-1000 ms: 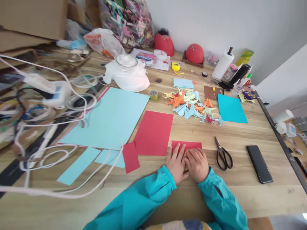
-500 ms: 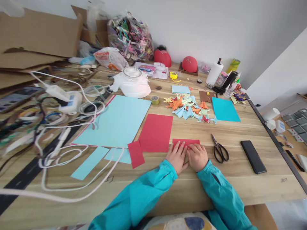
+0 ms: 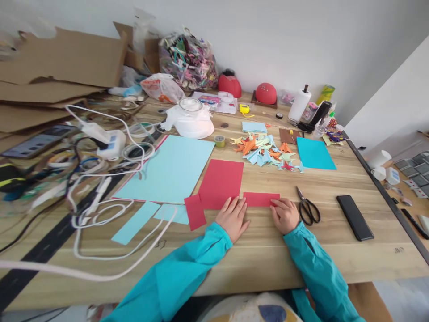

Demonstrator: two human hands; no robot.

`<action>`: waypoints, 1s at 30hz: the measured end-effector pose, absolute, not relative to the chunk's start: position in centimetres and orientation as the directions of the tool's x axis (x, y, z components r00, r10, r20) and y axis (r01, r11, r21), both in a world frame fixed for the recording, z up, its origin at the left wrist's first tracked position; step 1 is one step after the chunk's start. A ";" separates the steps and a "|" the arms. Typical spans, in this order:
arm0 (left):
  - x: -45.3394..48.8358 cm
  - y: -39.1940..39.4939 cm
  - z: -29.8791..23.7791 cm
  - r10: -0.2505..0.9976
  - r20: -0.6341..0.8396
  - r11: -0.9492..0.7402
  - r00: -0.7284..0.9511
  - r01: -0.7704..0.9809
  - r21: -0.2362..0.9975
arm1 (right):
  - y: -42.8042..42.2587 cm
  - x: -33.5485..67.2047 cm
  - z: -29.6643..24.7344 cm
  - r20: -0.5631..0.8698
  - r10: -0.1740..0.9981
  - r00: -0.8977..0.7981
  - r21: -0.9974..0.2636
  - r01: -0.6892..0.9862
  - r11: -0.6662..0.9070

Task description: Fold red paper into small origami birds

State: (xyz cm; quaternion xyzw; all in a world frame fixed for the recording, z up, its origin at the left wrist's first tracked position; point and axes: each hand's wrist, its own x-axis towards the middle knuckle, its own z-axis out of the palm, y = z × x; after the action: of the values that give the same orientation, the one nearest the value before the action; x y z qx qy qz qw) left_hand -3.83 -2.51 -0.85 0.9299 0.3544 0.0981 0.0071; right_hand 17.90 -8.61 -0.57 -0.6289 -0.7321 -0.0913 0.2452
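Note:
A narrow red paper strip point(image 3: 259, 199), which looks folded, lies flat on the wooden table in front of me. My left hand point(image 3: 232, 219) rests palm down just left of it, fingers outstretched, with the fingertips at its left end and over the lower edge of a larger red sheet point(image 3: 223, 181). At the strip's right end, my right hand point(image 3: 284, 215) has its fingers bent and pressed together on the paper; the thumb is partly hidden. A small red paper piece point(image 3: 195, 212) overlaps the large red sheet's lower left corner. Black-handled scissors point(image 3: 307, 209) lie right of my right hand.
A phone point(image 3: 354, 218) lies at the right. Folded paper cranes point(image 3: 264, 150) are heaped behind the red paper, beside a blue sheet point(image 3: 315, 153). Light blue sheets point(image 3: 170, 165) lie left. White cables point(image 3: 130, 257) and a power strip point(image 3: 114, 144) crowd the far left.
My hands have moved apart along the red strip: the left slid leftward off its middle and the right shifted to its right end. More of the strip now shows.

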 end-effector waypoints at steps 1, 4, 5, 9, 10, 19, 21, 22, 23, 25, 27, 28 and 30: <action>-4.0 -2.4 -0.9 0.657 0.175 -0.752 0.733 0.653 0.085 | -8.8 18.4 -0.6 0.479 0.874 -0.082 -0.172 0.968 0.185; -4.1 -2.2 -0.9 0.640 0.185 -0.767 0.746 0.635 0.090 | -9.4 19.9 -0.7 0.490 0.870 -0.050 -0.173 0.973 0.153; -4.1 -2.1 -1.0 0.636 0.190 -0.770 0.748 0.632 0.089 | -9.6 20.3 -0.6 0.497 0.867 -0.033 -0.179 0.974 0.139; -3.9 -2.2 -1.0 0.629 0.195 -0.773 0.752 0.632 0.057 | -9.9 20.1 0.1 0.560 0.828 0.021 -0.154 0.985 0.079; -3.8 -2.3 -1.0 0.629 0.193 -0.772 0.753 0.634 0.045 | -9.8 19.4 0.3 0.574 0.819 0.025 -0.142 0.987 0.069; -2.2 -2.5 0.2 0.649 0.140 -0.753 0.748 0.657 -0.019 | -7.6 11.6 -1.2 0.407 0.909 -0.089 -0.124 0.981 0.151; -2.3 -2.4 0.4 0.646 0.131 -0.756 0.752 0.654 -0.022 | -7.6 12.0 -1.4 0.417 0.906 -0.079 -0.139 0.979 0.149; -2.3 -2.3 0.5 0.645 0.134 -0.757 0.752 0.653 -0.018 | -7.7 12.4 -1.4 0.426 0.902 -0.070 -0.149 0.978 0.146; -2.4 -2.3 0.5 0.645 0.139 -0.758 0.752 0.652 -0.013 | -7.8 12.8 -1.4 0.433 0.899 -0.067 -0.156 0.977 0.148; -2.3 -2.4 0.5 0.643 0.142 -0.759 0.753 0.651 -0.014 | -7.9 13.1 -1.1 0.435 0.897 -0.074 -0.160 0.974 0.158; -2.0 -2.5 0.3 0.646 0.124 -0.755 0.753 0.654 -0.040 | -7.9 12.9 -0.9 0.422 0.903 -0.078 -0.140 0.979 0.150; -1.7 -2.7 0.3 0.650 0.110 -0.751 0.752 0.657 -0.057 | -7.8 12.7 -0.9 0.412 0.908 -0.076 -0.126 0.982 0.140; -1.3 -2.9 0.1 0.664 0.094 -0.739 0.742 0.670 -0.067 | -7.7 12.3 -0.8 0.402 0.913 -0.073 -0.099 0.987 0.123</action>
State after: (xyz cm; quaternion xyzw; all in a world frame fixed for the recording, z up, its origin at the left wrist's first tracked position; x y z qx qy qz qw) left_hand -1.26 -2.95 0.13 0.9320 0.3577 0.0321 -0.0484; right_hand 12.31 -7.75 -0.82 -0.6547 -0.7256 -0.1000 0.1867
